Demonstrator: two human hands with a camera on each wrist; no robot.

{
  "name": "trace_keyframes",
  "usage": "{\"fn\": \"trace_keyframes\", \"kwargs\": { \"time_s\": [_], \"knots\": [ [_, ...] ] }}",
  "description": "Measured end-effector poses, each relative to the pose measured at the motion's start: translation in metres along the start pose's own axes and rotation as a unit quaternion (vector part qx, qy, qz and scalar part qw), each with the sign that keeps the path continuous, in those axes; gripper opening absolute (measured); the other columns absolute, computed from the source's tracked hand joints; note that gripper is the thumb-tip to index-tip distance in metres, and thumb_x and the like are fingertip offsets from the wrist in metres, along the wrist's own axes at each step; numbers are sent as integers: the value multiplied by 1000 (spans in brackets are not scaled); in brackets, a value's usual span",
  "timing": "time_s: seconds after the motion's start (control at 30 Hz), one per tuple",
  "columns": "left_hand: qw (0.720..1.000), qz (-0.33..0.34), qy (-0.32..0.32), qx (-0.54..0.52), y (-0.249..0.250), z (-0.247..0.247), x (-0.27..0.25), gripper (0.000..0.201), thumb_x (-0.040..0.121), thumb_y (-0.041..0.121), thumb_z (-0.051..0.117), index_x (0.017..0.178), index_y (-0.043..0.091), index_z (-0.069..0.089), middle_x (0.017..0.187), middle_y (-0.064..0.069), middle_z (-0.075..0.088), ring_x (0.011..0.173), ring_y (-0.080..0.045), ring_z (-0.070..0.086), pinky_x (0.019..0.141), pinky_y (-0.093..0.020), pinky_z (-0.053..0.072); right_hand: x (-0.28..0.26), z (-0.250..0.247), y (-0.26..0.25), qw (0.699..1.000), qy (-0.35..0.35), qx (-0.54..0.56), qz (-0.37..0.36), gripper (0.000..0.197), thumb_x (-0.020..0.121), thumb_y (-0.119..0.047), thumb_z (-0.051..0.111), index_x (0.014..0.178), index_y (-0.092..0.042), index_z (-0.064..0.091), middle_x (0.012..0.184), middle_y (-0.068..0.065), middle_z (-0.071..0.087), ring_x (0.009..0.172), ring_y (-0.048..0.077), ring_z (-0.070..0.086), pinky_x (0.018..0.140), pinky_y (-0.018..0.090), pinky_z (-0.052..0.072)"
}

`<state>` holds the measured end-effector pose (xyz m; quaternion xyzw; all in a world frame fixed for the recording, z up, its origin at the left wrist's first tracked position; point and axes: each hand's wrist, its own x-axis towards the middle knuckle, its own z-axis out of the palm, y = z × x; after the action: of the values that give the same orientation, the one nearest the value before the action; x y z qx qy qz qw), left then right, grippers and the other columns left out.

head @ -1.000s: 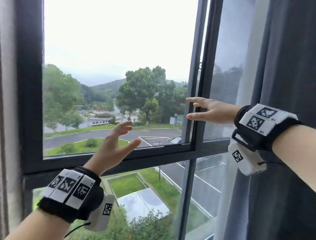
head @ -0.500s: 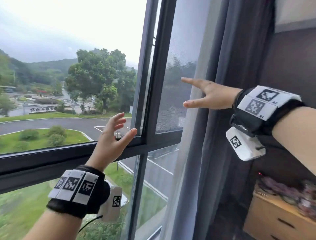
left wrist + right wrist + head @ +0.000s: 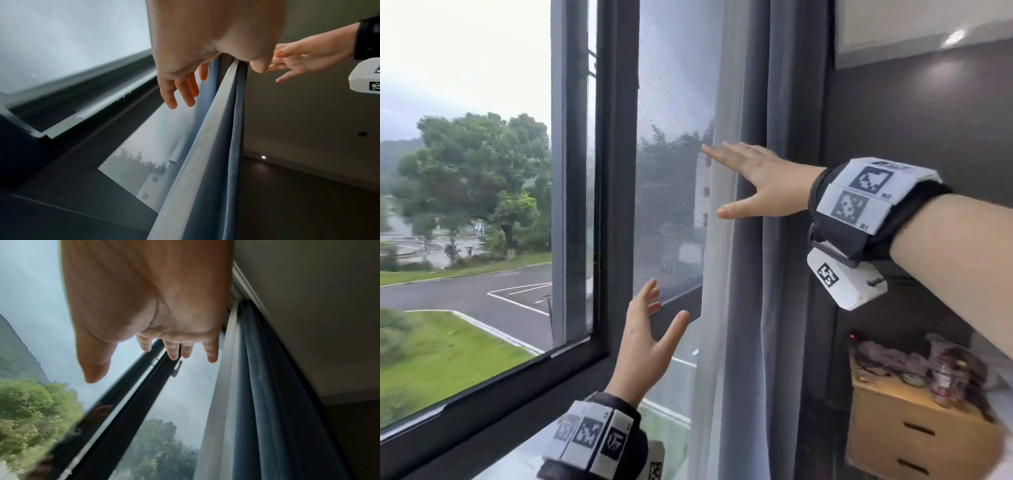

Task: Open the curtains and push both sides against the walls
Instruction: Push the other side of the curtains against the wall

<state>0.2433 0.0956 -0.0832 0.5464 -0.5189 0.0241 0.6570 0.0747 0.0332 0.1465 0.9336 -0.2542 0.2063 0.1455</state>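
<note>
The right-side curtain hangs bunched next to the dark wall: a grey-blue drape (image 3: 784, 274) (image 3: 222, 162) (image 3: 267, 386) with a white sheer layer (image 3: 717, 102) (image 3: 191, 154) (image 3: 224, 386) on its window side. My right hand (image 3: 736, 180) (image 3: 164, 350) is flat with straight fingers, held in front of the sheer's edge and the drape at chest height; I cannot tell if it touches them. My left hand (image 3: 664, 308) (image 3: 180, 84) is lower, fingers spread and empty, in front of the window frame just left of the sheer. The left-side curtain is out of view.
A dark window frame (image 3: 616, 205) and an insect screen (image 3: 671, 171) lie behind the hands. A wooden drawer cabinet (image 3: 914, 428) with clutter on top stands low at the right, under the dark wall (image 3: 928, 137).
The view has swung right, and both hands have moved right from the window's middle. The right hand now lies over the curtain's edge; the left hand has neared the sheer.
</note>
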Motion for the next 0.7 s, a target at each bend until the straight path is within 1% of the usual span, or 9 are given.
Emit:
{"fn": "trace_keyframes", "kwargs": {
  "time_s": [0.07,0.13,0.2,0.27,0.37,0.47,0.57,0.63,0.7],
  "knots": [
    [1000,5,-6,-13,-9,20,16,67,84,29,62,142,20,28,139,0,42,120,-12,47,104,-38,40,15,5,14,1000,7,-28,9,89,82,-49,59,145,-44,-3,159,0,-2,146,20,-7,116,52,9],
    [1000,10,-9,-27,-17,39,30,66,86,31,59,142,22,26,139,2,40,122,-14,47,106,-45,39,26,11,29,999,16,-43,11,86,83,-47,58,146,-43,0,159,1,0,146,21,-6,116,53,10],
    [999,16,-5,-42,-24,60,43,68,86,36,58,143,22,24,138,4,38,121,-14,46,107,-45,38,33,20,44,999,24,-42,10,82,85,-44,57,146,-42,3,159,1,3,146,22,-4,116,52,11],
    [998,16,6,-54,-32,81,55,72,81,42,52,143,21,23,136,7,36,118,-11,45,106,-45,38,39,31,60,999,28,-36,10,78,86,-41,55,147,-40,5,159,2,5,146,22,-2,117,48,10],
    [997,7,23,-67,-45,117,74,72,80,42,47,144,20,21,134,9,32,118,-9,42,107,-46,37,48,50,89,999,27,-38,13,74,89,-39,53,147,-37,9,159,1,6,146,21,-1,117,49,12],
    [996,-2,49,-73,-60,156,93,73,81,41,46,144,17,20,135,6,30,123,-11,38,110,-43,33,60,66,121,998,27,-53,-6,70,90,-36,51,147,-35,11,159,2,8,146,20,0,117,48,13],
    [995,-16,79,-51,-78,194,109,73,82,41,44,145,15,19,146,-5,28,136,-18,27,116,-38,21,76,79,153,997,31,-64,-32,67,92,-35,49,148,-34,12,159,1,10,146,19,0,116,48,13],
    [995,-35,91,-24,-91,214,121,76,81,45,42,146,14,18,153,-7,20,143,-16,14,116,-29,10,90,84,172,996,27,-73,-50,66,92,-35,48,148,-34,11,159,-1,8,146,18,-2,116,49,12],
    [993,-61,98,-12,-103,232,133,80,80,49,40,147,15,14,157,-5,12,144,-12,7,112,-23,4,105,89,189,992,21,-98,-76,66,93,-36,47,148,-34,10,159,-2,5,146,18,-3,117,49,10]
  ]
}}
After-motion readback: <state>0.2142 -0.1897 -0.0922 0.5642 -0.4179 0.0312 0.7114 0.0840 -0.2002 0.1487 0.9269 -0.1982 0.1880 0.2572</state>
